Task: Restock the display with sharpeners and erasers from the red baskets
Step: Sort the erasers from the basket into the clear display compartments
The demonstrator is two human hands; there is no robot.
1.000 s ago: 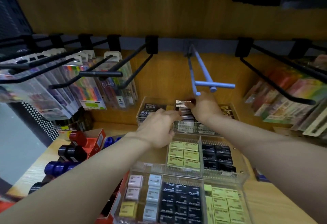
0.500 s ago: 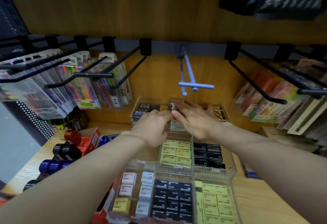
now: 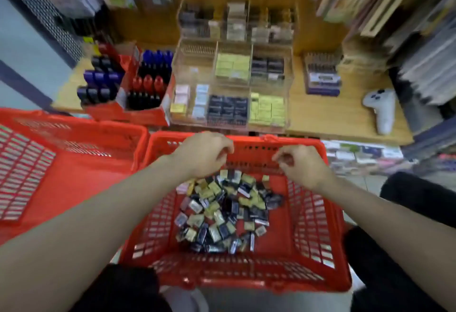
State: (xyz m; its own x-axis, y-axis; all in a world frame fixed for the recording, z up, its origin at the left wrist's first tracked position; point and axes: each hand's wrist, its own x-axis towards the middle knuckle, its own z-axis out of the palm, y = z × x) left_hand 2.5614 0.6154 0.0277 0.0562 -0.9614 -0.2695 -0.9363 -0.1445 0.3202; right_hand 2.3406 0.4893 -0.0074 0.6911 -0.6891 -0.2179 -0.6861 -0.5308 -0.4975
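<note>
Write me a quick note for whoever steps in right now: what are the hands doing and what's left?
Left hand and right hand: both over the far end of the basket, fingers loosely curled, nothing visibly in either grip.
Stock: a heap of packets lies in that basket.
Display: many compartments hold stock; the middle-left one looks empty.
Left: keep carrying packets from basket to display.

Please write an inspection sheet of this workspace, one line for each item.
Surface: wooden shelf, partly bare.
Job's things: red basket holding loose small packets; second red basket to its left; clear display trays with stacked stock.
Clutter: white controller; red boxes of markers.
Hands: left hand and right hand above the basket, fingers loosely curled, holding nothing visible.
Cables: nothing seen.
Surroundings: hanging stationery packs, blurred.
</note>
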